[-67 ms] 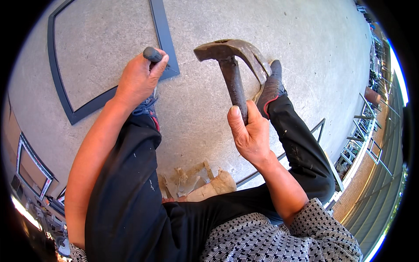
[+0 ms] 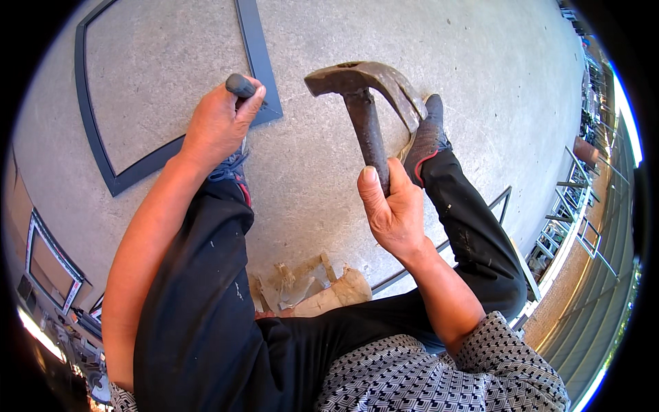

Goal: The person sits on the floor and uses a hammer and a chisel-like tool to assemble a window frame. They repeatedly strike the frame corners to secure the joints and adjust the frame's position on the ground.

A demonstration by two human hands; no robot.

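Observation:
My left hand point(image 2: 218, 123) grips a dark, round-topped tool point(image 2: 239, 85), perhaps a punch or chisel. It is over the near right corner of a dark grey rectangular frame point(image 2: 255, 38) lying on the floor. The tool's lower end is hidden by my fingers, so contact with the frame cannot be made out. In my right hand point(image 2: 397, 216) is a claw hammer point(image 2: 367, 123), its dark handle wrapped by my fingers. The hammer's worn head is raised, striking face to the left and claw curving to the right, apart from the tool and frame.
Pieces of wood point(image 2: 326, 299) lie between my legs. My shoes rest on the concrete floor point(image 2: 329, 34), one beside the frame's corner. Another dark frame point(image 2: 504, 202) is partly hidden by my right leg. Metal frames point(image 2: 570, 199) crowd the right edge; a bordered panel point(image 2: 51, 257) is at left.

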